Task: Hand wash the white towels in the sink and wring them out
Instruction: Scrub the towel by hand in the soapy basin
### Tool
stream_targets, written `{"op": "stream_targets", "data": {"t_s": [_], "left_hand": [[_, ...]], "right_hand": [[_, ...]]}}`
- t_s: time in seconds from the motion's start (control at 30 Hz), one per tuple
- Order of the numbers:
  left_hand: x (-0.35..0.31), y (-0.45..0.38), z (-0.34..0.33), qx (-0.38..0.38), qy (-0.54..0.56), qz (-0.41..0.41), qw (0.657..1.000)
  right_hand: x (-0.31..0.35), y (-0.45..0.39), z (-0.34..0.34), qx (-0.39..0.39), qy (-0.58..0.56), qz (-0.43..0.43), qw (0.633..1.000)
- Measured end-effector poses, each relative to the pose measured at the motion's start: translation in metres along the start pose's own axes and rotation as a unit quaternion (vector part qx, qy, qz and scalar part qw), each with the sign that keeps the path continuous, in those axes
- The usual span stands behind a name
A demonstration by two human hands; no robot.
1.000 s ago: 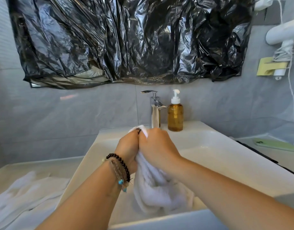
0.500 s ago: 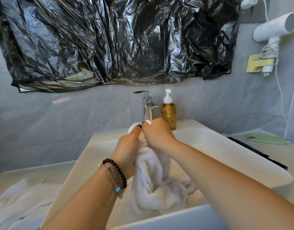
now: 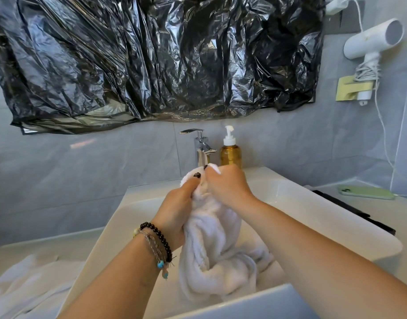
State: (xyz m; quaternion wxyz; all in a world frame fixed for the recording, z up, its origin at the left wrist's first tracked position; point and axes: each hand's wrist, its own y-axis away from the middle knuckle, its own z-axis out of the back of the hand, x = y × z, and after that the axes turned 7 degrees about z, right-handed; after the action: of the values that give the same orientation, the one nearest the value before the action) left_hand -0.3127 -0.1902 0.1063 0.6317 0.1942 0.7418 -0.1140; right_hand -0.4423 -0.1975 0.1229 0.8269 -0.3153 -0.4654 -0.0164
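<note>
the towel (image 3: 217,254) hangs upright over the sink (image 3: 312,217), its long axis running from the bunched top just before the tap (image 3: 201,148) down into the basin, both left hand (image 3: 178,210) and right hand (image 3: 227,187) clenched on that top, side by side.
</note>
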Motion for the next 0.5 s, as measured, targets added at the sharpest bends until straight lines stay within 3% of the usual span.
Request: {"op": "stream_targets", "data": {"t_s": [0.23, 0.37, 0.5], "left_hand": [[-0.002, 0.015, -0.004, 0.019, -0.144, -0.019, 0.989], [0.006, 0.013, -0.008, 0.035, -0.308, -0.004, 0.951], [0.011, 0.011, -0.007, 0.042, -0.353, -0.033, 0.934]], "right_hand": [[-0.01, -0.013, 0.063, -0.152, -0.117, -0.019, 0.981], [-0.017, -0.022, 0.104, -0.226, -0.123, -0.025, 0.966], [-0.03, -0.025, 0.14, -0.211, -0.037, -0.038, 0.976]]}}
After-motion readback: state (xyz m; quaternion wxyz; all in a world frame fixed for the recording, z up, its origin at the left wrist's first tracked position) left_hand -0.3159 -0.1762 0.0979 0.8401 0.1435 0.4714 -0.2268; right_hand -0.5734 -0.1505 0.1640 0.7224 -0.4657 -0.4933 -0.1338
